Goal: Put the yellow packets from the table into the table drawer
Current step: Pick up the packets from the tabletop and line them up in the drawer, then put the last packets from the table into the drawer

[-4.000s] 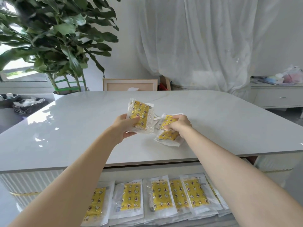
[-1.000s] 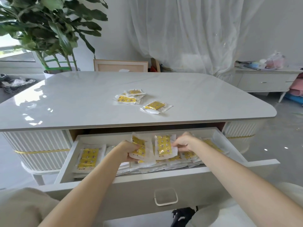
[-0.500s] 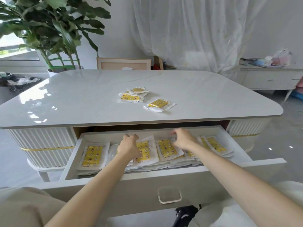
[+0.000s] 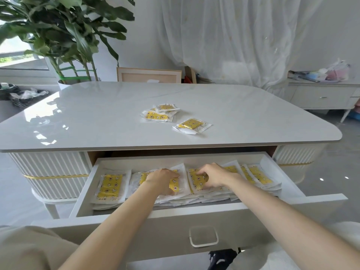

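Writing on the yellow star-patterned plastic packets (image 4: pixel 110 185) is unreadable. Lower centre, in the open white drawer (image 4: pixel 84 193), the left hand (image 4: pixel 163 181) lies flat on them. The right hand (image 4: pixel 213 178) curls its fingers there, grip unclear. More lie on the glossy white counter (image 4: pixel 97 117) above.

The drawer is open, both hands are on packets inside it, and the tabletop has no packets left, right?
Not the tabletop: the head view shows a pile of packets and a separate packet on it. The drawer is open, left hand and right hand on packets inside.
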{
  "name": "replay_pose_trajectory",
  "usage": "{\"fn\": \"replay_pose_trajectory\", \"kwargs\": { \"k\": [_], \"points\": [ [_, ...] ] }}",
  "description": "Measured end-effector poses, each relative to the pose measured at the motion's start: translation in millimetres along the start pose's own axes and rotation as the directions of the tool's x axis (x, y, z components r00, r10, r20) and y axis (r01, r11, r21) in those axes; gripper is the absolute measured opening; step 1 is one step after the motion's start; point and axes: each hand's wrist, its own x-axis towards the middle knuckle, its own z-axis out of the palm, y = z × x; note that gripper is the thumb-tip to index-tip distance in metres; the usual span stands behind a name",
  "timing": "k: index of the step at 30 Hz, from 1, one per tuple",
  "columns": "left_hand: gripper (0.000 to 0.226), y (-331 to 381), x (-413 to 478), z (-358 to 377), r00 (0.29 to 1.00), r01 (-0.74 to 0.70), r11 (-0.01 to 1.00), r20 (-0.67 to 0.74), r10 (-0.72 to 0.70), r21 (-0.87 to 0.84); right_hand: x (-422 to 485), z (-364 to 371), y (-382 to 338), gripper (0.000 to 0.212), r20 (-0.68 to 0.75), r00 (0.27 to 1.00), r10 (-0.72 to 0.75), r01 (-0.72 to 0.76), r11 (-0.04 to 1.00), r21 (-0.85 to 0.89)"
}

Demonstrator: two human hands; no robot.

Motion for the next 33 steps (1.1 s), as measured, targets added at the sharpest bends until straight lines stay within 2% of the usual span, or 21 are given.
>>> {"fn": "replay_pose_trajectory", "kwargs": {
  "k": [7,12,14,17,20,26,30,33],
  "points": [
    [0.067,5.1,-0.5,1.1,0.999,0.047,0.998,0.016,-0.048,0.038,-3.0,-3.0,-5.0,0.063,0.031,0.999,-0.012,0.014,0.997,-0.07],
    [0.051,9.2,-13.6,-8.3,0.962,0.146,0.987,-0.222,-0.157,-0.068,-20.9,-17.9,-14.4,0.048,0.023,0.998,-0.058,0.061,0.986,-0.156],
    [0.048,10.4,-19.5,-14.6,0.945,0.167,0.976,-0.259,-0.198,-0.137,-32.0,-31.5,-20.3,0.044,0.006,0.997,-0.071,0.071,0.983,-0.171],
    [0.043,14.1,-30.9,-30.8,0.937,0.134,0.97,-0.292,-0.191,-0.204,-47.1,-56.6,-29.4,0.035,-0.049,0.992,-0.115,0.109,0.989,-0.102],
    [0.039,20.4,-43.6,-53.6,0.925,0.08,0.979,-0.351,-0.143,-0.188,-58.5,-81.5,-37.7,0.025,-0.134,0.983,-0.128,0.131,0.991,0.015],
    [0.029,7.2,-63.5,-107.9,0.891,0.059,0.986,-0.437,-0.121,-0.154,-59.6,-121.2,-46.8,0.015,-0.38,0.922,-0.069,0.14,0.977,0.163],
    [0.033,-15.3,-53.8,-134.4,0.866,0.088,0.978,-0.47,-0.17,-0.192,-38.0,-127.5,-54.8,0.025,-0.458,0.889,0.014,0.085,0.977,0.195],
    [0.041,-32.7,-33.0,-141.9,0.861,0.133,0.97,-0.461,-0.214,-0.202,-8.0,-125.5,-59.7,0.039,-0.377,0.921,0.1,-0.015,0.975,0.222]
  ]
}}
